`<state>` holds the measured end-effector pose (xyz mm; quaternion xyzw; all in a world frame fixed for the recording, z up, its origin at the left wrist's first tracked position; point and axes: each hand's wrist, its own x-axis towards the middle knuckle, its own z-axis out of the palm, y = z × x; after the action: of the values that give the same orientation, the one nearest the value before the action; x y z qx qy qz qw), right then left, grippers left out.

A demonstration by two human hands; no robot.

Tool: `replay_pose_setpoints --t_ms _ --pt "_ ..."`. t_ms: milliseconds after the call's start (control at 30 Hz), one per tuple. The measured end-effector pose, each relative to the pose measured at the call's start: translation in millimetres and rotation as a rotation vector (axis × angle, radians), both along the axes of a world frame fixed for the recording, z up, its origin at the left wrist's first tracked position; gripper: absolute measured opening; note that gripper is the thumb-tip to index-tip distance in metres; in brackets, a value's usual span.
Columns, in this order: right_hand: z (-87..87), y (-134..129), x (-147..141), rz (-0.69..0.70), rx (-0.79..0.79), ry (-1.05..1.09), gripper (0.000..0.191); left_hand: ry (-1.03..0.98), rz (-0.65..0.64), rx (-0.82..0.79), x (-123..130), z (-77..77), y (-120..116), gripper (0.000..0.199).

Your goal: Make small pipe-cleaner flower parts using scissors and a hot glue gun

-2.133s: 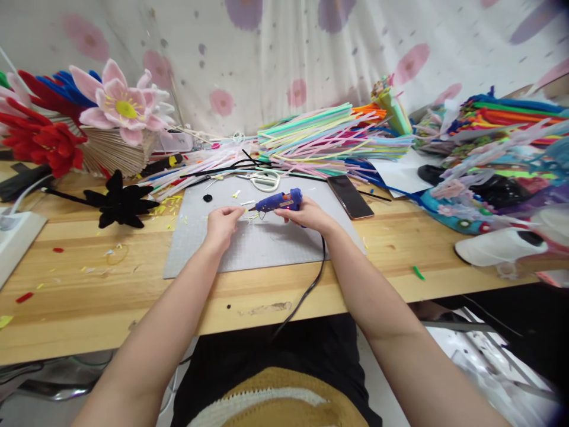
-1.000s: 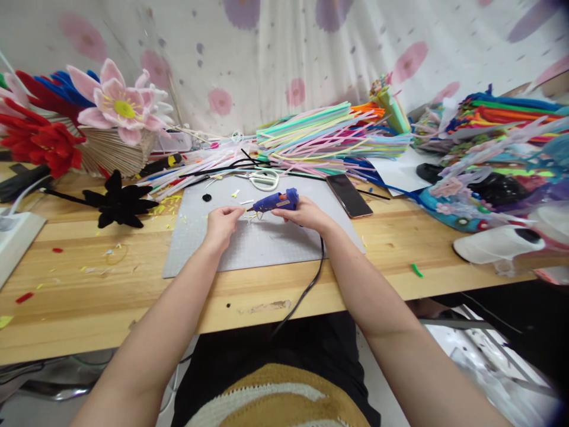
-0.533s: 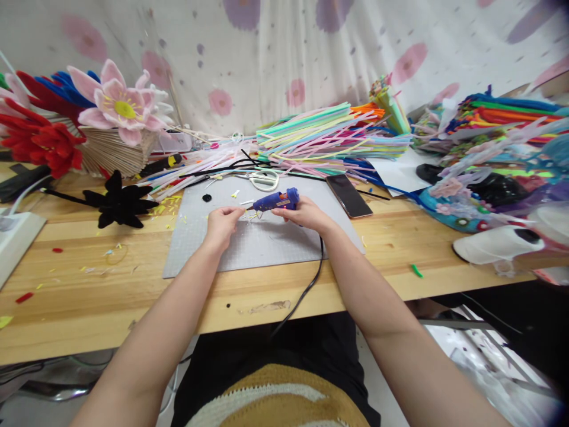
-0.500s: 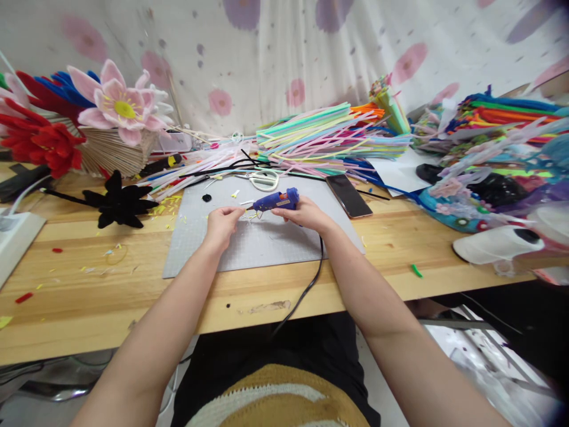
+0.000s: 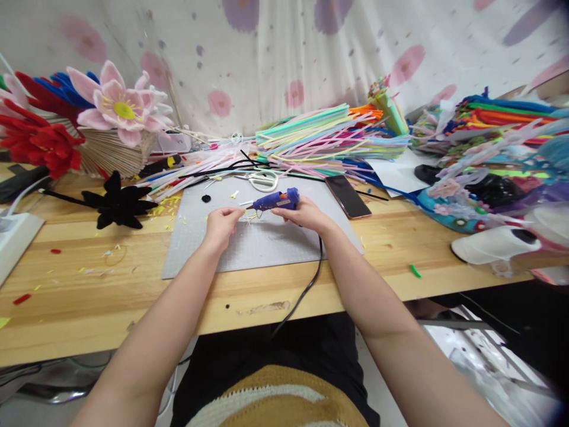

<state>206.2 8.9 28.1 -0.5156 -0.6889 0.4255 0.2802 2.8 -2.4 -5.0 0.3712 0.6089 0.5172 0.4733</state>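
Note:
My right hand (image 5: 302, 212) is wrapped round a blue hot glue gun (image 5: 272, 201), its nozzle pointing left. My left hand (image 5: 222, 227) is closed in a pinch right at the nozzle tip; whatever sits between the fingertips is too small to make out. Both hands are over a grey cutting mat (image 5: 267, 249). Under the glue gun lie thin pale yellow and white scraps (image 5: 252, 217). Beyond it on the mat are white-handled scissors (image 5: 265, 180) and a small black coil (image 5: 205, 198). The glue gun's black cord (image 5: 308, 286) runs down over the table's front edge.
A phone (image 5: 347, 196) lies at the mat's right edge. Bundled pastel pipe cleaners (image 5: 311, 133) are piled behind. To the left are a black fuzzy flower (image 5: 120, 201), a pink flower (image 5: 122, 108) and a white power strip (image 5: 18, 237). A white thread cone (image 5: 493, 244) lies right.
The whole view has shifted very slightly. Both hands and the glue gun stay in the same position relative to each other.

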Motion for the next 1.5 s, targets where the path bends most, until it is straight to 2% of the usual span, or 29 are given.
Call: replay_pose_setpoints --t_ms 100,200,433,633,767,900,1033,1267,1367,1500 --pt "-2.0 1.2 1.7 -0.015 -0.005 0.057 0.038 0.002 0.000 0.000 -0.1 -0.1 -0.1 0.016" --pt "-7.3 5.5 5.2 -0.042 -0.006 0.216 0.043 -0.005 0.002 -0.003 -0.2 0.5 -0.3 0.016" --pt "-15.4 22.3 20.7 -0.280 0.017 0.651 0.049 -0.055 0.029 -0.002 -1.3 1.1 0.2 0.021" --pt "-19.3 32.0 28.1 -0.448 0.020 0.778 0.047 -0.111 0.063 0.005 -1.2 1.9 0.9 0.022" --pt "-30.1 38.2 32.0 -0.580 0.092 0.625 0.044 -0.146 0.088 0.007 -1.2 3.5 1.2 0.023" --pt "-37.7 39.7 38.4 -0.643 0.134 0.239 0.043 -0.179 0.094 0.016 -1.1 4.8 1.3 0.024" --pt "-38.2 39.5 41.6 -0.647 0.167 -0.086 0.043 -0.171 0.102 0.031 -1.7 4.0 1.8 0.023" --pt "-40.6 43.9 37.3 -0.582 0.115 -0.342 0.049 -0.026 0.176 0.116 -4.4 -2.0 3.9 0.016" --pt "-32.8 38.2 44.0 -0.548 0.153 -0.366 0.055 -0.037 0.196 0.136 -4.6 -3.3 3.9 0.016" --pt "-3.1 20.7 64.1 -0.557 0.181 -0.582 0.060 -0.089 0.191 0.156 -4.0 -3.0 3.2 0.019"
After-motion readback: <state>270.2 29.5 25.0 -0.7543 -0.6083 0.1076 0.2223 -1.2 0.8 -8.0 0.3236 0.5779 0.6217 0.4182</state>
